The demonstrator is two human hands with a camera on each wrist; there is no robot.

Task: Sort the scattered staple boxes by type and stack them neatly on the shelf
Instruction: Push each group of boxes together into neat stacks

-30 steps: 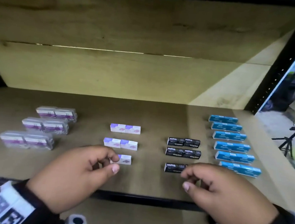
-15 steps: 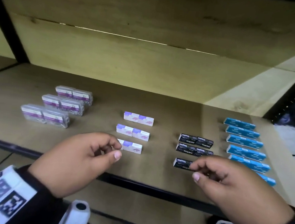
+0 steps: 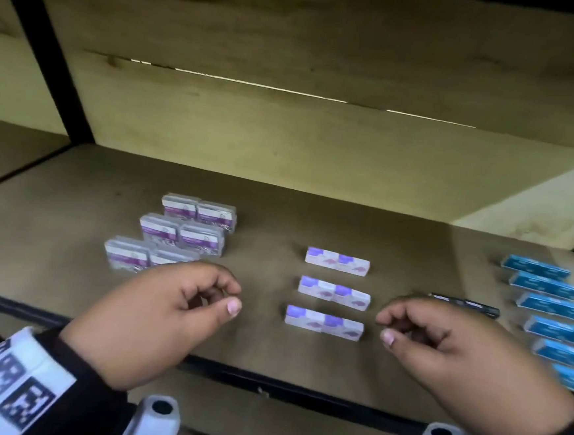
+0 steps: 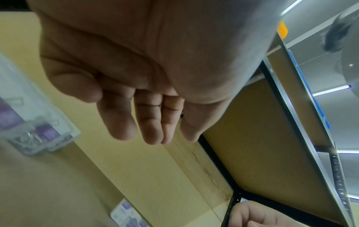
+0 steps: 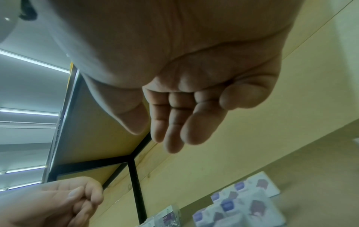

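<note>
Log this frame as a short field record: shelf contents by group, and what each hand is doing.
surface: wooden shelf board
far left group: clear plastic boxes with purple labels, three rows of two
centre group: white and purple cardboard boxes, three rows of two
right of centre: black boxes, mostly hidden behind the right hand
far right group: blue boxes, one column
left hand: loosely curled, holds nothing
right hand: loosely curled, holds nothing

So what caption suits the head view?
Two empty hands, left and right, hover above white-and-purple cardboard staple boxes on the wooden shelf.
</note>
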